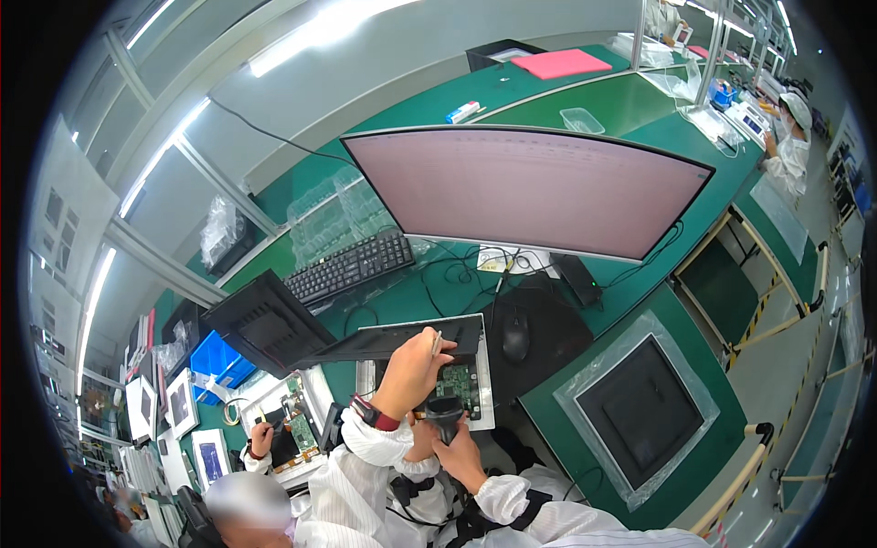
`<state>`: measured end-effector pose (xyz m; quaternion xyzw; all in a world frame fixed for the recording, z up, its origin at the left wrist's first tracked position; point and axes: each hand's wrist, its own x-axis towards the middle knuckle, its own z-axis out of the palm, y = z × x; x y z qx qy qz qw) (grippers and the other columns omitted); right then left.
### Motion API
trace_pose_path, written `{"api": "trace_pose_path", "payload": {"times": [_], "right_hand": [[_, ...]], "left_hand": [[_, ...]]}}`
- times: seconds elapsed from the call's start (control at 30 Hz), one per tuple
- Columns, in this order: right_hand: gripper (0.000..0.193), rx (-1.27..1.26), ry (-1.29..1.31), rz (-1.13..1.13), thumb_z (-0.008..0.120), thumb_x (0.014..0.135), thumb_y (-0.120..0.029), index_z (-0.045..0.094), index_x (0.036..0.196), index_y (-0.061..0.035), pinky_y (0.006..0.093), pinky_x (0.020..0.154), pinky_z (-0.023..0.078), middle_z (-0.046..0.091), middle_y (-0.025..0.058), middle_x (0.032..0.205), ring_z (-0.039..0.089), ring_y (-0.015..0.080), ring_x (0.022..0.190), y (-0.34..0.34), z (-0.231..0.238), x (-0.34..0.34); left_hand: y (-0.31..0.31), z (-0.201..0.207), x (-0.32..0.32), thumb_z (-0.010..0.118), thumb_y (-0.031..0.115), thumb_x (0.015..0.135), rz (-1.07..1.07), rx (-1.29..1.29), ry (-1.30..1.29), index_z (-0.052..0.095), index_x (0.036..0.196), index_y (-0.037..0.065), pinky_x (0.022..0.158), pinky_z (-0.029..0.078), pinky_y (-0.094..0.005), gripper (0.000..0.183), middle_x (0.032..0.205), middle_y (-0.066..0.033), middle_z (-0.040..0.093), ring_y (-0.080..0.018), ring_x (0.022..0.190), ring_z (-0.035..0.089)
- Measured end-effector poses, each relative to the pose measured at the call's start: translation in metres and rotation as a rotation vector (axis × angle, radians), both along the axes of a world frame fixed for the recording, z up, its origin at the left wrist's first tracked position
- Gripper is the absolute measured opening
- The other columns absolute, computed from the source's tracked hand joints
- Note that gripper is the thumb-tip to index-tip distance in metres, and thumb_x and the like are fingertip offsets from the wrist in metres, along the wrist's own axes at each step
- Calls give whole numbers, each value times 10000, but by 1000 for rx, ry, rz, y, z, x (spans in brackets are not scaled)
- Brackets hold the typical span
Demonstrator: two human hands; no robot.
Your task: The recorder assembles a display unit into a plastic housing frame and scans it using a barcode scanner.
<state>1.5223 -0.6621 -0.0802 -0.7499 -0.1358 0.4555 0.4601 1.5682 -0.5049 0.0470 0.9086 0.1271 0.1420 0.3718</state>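
Note:
My right hand (461, 458) is wrapped round the handle of a black handheld barcode scanner (445, 411). Its head points toward a green circuit board (459, 384) inside a white-framed device (487, 402). Close against the scanner's left side is my left hand (421, 440), its fingers mostly hidden. A hand with a red wristband (416, 370), apparently the neighbour's, reaches across from the left. Its fingers pinch something small and thin above the device. Under that hand a long black panel (365, 345) lies over the device's upper part.
Behind the device stand a large monitor (539, 192) and a black keyboard (352, 265). A mouse (515, 336) rests on a dark mat to the right. Further right, a framed black panel (644, 411) lies on plastic wrap. A co-worker (247, 507) sits close at left, beside another opened device (292, 429).

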Motion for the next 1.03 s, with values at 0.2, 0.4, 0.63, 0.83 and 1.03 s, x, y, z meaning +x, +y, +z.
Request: {"api": "trace_pose_path", "payload": {"times": [0.2, 0.4, 0.63, 0.83, 1.03], "right_hand": [[725, 17, 81, 1, 617, 765, -300, 292, 1311, 51, 441, 879, 447, 588, 311, 1070, 570, 442, 1020, 1, -3, -2], [735, 51, 98, -30, 630, 761, -320, 309, 1302, 60, 436, 885, 447, 585, 320, 1070, 568, 441, 1029, 2, -7, -6], [683, 55, 77, -33, 642, 755, -333, 366, 1248, 52, 431, 854, 461, 605, 298, 1018, 598, 416, 971, -2, -19, -8], [554, 73, 148, -58, 651, 770, -278, 413, 1149, 49, 351, 590, 500, 625, 166, 744, 625, 254, 571, -9, -3, -2], [428, 335, 302, -250, 624, 814, -168, 394, 1128, 9, 281, 437, 472, 576, 105, 612, 575, 160, 460, -33, -14, -1]], "left_hand": [[4, -1, -2, 601, -18, 792, -13, 71, -3, 398, 872, -12, 669, 488, -404, 219, 890, -165, 647, -362, 825, 612], [3, 2, -3, 588, -46, 800, -30, 63, -32, 304, 797, 9, 629, 474, -368, 289, 899, -196, 646, -375, 801, 611], [3, -3, -3, 586, -40, 803, -34, 66, -42, 318, 807, 1, 643, 476, -370, 272, 920, -197, 648, -381, 810, 606], [4, -4, -4, 587, -23, 808, -25, 76, -11, 342, 838, -10, 673, 479, -381, 247, 937, -197, 649, -382, 831, 606], [1, -1, -8, 605, -2, 808, -31, 67, 28, 362, 854, 1, 698, 487, -389, 247, 945, -194, 655, -384, 885, 612]]}}
